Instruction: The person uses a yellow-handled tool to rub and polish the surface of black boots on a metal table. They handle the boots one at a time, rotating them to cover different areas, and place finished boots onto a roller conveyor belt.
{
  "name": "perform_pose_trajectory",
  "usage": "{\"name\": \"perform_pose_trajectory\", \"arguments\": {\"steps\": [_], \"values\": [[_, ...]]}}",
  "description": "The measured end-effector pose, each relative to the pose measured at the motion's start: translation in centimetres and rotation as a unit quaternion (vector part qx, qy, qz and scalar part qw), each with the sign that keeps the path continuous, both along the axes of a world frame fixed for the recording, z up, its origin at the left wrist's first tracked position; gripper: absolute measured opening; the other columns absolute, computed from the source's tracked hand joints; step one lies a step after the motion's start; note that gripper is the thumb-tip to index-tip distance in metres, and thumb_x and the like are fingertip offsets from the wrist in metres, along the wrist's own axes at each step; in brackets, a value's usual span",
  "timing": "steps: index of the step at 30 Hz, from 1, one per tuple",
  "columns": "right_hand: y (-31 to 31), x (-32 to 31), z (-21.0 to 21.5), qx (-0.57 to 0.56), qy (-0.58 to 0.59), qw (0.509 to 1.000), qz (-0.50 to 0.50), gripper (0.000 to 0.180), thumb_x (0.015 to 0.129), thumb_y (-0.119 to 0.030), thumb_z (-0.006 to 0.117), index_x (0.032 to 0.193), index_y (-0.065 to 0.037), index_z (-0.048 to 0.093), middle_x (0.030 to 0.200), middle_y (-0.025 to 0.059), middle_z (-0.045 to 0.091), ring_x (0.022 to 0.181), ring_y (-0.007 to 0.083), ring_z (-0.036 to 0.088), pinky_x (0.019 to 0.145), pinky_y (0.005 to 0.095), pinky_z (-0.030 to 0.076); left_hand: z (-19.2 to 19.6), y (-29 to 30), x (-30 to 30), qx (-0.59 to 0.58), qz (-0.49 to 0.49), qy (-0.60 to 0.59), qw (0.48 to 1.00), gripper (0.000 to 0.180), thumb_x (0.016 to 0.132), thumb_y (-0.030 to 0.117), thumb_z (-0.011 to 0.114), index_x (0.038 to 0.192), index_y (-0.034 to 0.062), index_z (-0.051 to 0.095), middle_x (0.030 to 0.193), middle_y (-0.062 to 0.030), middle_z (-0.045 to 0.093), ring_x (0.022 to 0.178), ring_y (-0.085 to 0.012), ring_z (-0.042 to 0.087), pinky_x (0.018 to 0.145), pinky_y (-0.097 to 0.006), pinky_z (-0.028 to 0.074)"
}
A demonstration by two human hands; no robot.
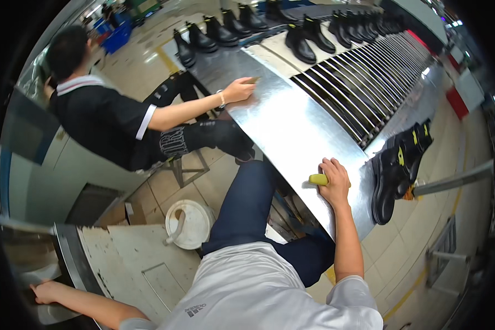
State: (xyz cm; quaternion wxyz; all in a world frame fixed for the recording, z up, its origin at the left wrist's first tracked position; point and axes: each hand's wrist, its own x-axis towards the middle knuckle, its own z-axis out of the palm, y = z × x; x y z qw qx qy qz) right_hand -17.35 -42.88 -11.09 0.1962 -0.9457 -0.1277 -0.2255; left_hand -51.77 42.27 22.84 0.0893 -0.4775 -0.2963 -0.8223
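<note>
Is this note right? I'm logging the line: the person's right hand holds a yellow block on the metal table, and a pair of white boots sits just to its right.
Not quite. The boots are black, with small yellow marks, not white. The head view shows them just right of the right hand, which does hold a yellow block on the metal table.
</note>
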Motion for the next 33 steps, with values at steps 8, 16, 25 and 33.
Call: {"name": "perform_pose_trajectory", "arguments": {"steps": [8,16,25,33], "values": [[-0.2,-1.5,0.4,0.046,0.000,0.999,0.011,0.035,0.063,-0.007,0.076,0.095,-0.010,0.064,0.111,0.0116,0.070,0.112,0.0372,0.064,0.096,0.0495,0.050,-11.6,-33.0,29.1,-0.090,-0.482,0.290,0.822,0.037,0.107,0.008,0.052,0.141,-0.0053,0.055,0.143,-0.0174,0.058,0.130,-0.0254,0.057,0.110,-0.039,0.047],[-11.2,-10.2,6.4,0.074,-0.272,0.880,-0.381,0.043,0.084,-0.020,0.086,0.119,0.000,0.069,0.110,0.0165,0.072,0.094,0.0334,0.070,0.082,0.0396,0.058,-23.9,-51.5,37.0,-0.289,-0.804,0.428,0.294,0.043,0.106,0.012,0.055,0.146,-0.0019,0.052,0.140,-0.0165,0.062,0.124,-0.0240,0.063,0.103,-0.035,0.049],[-15.1,-6.3,8.0,0.119,0.081,0.867,-0.477,0.073,0.075,-0.049,0.084,0.127,-0.002,0.062,0.092,0.0215,0.075,0.088,0.0419,0.074,0.083,0.0492,0.058,-28.8,-67.3,36.8,-0.279,-0.810,0.514,-0.035,0.056,0.104,0.026,0.061,0.154,0.0064,0.044,0.145,-0.0153,0.057,0.123,-0.0254,0.061,0.102,-0.036,0.049],[3.0,-4.6,8.1,0.206,-0.062,0.938,-0.272,0.038,0.075,-0.022,0.078,0.108,-0.005,0.068,0.085,0.0157,0.072,0.079,0.0357,0.073,0.071,0.0472,0.058,-35.9,-70.9,38.7,-0.368,-0.847,0.338,-0.181,0.076,0.106,0.059,0.044,0.155,0.0028,0.036,0.151,-0.0156,0.049,0.139,-0.0281,0.050,0.116,-0.043,0.040]]}}
